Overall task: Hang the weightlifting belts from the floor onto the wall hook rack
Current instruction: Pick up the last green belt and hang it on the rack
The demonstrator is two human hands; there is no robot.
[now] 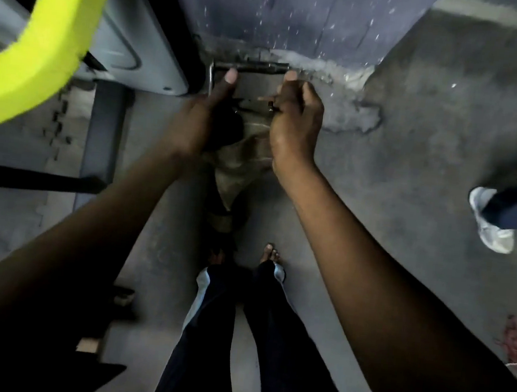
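Both my hands are raised in front of me, clamped on one weightlifting belt (238,158). My left hand (201,119) grips its dark left edge, thumb pointing up at a dark metal bar (251,66) just above. My right hand (293,126) is closed on the buckle end, close beside the left. The tan belt hangs down between my wrists toward the grey floor (415,148). Beyond my right arm stands another person's white shoe (490,220).

No text, label, brand, number or sign can be read anywhere, near the belt (238,158) or elsewhere
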